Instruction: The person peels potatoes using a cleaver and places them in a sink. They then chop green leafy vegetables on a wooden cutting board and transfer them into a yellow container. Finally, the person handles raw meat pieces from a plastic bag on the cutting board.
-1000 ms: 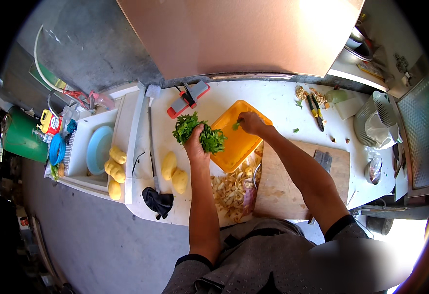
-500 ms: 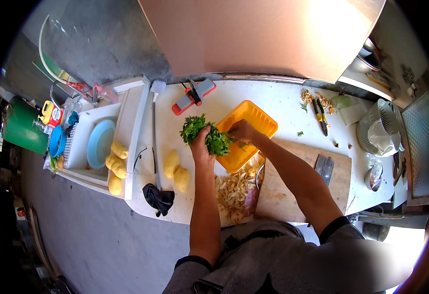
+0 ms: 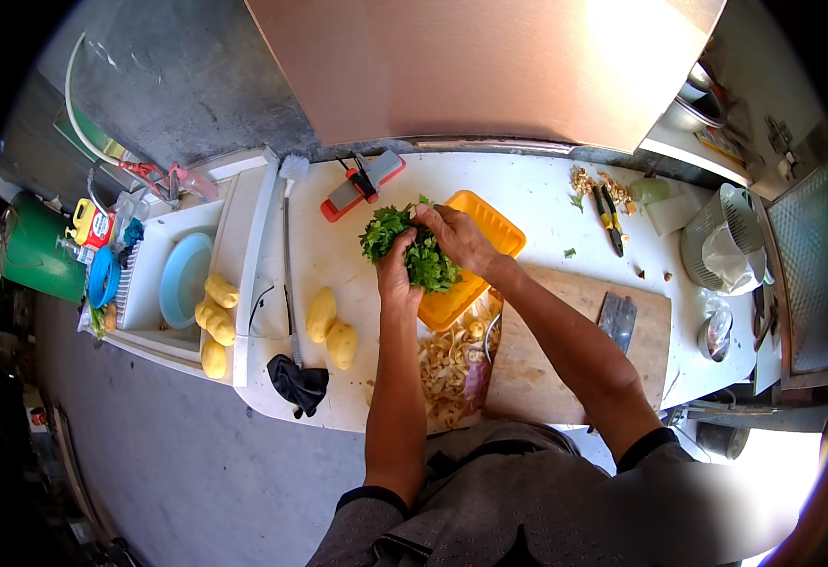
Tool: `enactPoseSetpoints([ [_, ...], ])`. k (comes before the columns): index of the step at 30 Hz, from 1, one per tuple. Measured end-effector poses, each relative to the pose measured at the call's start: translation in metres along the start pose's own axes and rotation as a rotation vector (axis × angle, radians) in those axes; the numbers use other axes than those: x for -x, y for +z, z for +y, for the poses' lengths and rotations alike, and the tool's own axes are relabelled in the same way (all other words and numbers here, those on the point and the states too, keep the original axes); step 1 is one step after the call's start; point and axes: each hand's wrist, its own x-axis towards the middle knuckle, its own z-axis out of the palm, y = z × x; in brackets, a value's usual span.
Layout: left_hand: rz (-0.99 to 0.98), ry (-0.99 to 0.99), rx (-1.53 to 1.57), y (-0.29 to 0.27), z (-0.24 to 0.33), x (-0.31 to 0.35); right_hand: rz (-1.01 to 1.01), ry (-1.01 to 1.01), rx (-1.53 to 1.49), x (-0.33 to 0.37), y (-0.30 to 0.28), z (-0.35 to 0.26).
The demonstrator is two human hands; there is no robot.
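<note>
— What is at your far left?

— A green drum [image 3: 41, 250], then a white sink [image 3: 152, 295] holding a blue basin [image 3: 187, 281]. Several peeled potatoes [image 3: 221, 329] sit along the sink's near right edge.

— And on the white table [image 3: 527, 180] beside it?

— First a long-handled brush [image 3: 289, 241], its pale head pointing away from you, and a black cloth [image 3: 298, 386] at its near end. Two more potatoes [image 3: 341, 346] touch each other just right of the brush; a red-and-grey tool [image 3: 363, 187] lies farther back.

— Where are your hands?

— In the middle. Your left hand [image 3: 396, 267] is wrapped around a bunch of leafy greens [image 3: 430, 265], held up over the left side of a yellow tray [image 3: 447, 308]. Your right hand [image 3: 463, 242] bends over the bunch, fingers together at its top; whether they pinch a sprig, I cannot tell.

— What finishes the row?

— Peelings [image 3: 440, 370] nearer you, then a wooden board [image 3: 551, 369] with a cleaver [image 3: 617, 321] flat on it, pliers [image 3: 612, 224] beyond, and a tall pale basket [image 3: 697, 248].
</note>
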Motion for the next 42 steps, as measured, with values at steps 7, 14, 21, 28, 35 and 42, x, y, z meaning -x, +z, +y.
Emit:
enactPoseSetpoints([
  [7, 0.037, -0.064, -0.036, 0.029, -0.007, 0.024, 0.272, -0.222, 0.187, 0.015, 0.001, 0.011],
  [14, 0.057, -0.057, 0.000, 0.035, -0.005, 0.042, 0.203, -0.181, 0.032, 0.045, 0.004, -0.019],
  [21, 0.012, -0.059, 0.037, 0.020, -0.014, 0.037, 0.144, -0.564, 0.545, 0.037, -0.017, -0.002],
  [28, -0.251, -0.138, 0.185, 0.041, -0.003, 0.048, 0.173, -0.241, 0.270, 0.048, -0.021, -0.035],
  [35, -0.201, -0.113, 0.158, 0.054, 0.000, 0.045, 0.269, -0.307, 0.059, 0.035, -0.017, -0.040],
  [42, -0.256, -0.085, 0.126, 0.052, 0.005, 0.050, 0.305, -0.327, -0.093, 0.031, -0.004, -0.019],
])
